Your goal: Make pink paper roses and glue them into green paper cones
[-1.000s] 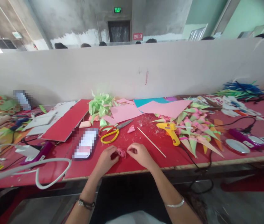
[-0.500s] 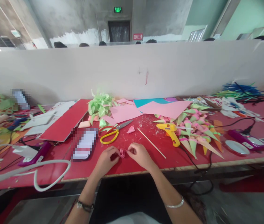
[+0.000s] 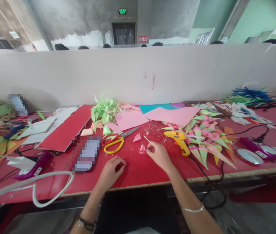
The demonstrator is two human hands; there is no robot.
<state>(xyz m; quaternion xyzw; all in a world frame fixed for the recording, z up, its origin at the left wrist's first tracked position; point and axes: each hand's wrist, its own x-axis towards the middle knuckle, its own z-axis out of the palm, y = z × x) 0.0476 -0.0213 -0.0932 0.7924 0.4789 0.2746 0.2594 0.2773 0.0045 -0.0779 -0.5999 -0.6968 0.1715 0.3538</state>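
Head view: the right hand point(image 3: 158, 155) reaches over the red table point(image 3: 141, 172), thumb and fingertips drawn together right beside a small pink paper curl point(image 3: 142, 149). The fingers hide the contact, so I cannot tell whether they grip the curl or have let it go. The tip of a thin pale stick point(image 3: 146, 138) shows just beyond the same fingers, the rest hidden by the hand. The left hand point(image 3: 112, 169) lies near the table's front edge, loosely curled, with nothing visible between thumb and fingers.

Just beyond the curl is a folded pink scrap point(image 3: 136, 137). To its left, scissors point(image 3: 114, 146) with red and yellow handles lie with their blades pointing away to the right; a pixelated phone point(image 3: 88, 154) is left of them. On the other side, a yellow glue gun point(image 3: 179, 139) lies beside a heap of green and pink paper cones point(image 3: 202, 136).

Farther back are pink sheets point(image 3: 130, 119), a blue sheet point(image 3: 152, 108) and a pile of light green paper point(image 3: 105, 109), left of which is a red board point(image 3: 63, 130). A pale partition point(image 3: 138, 74) stands behind everything on the table.
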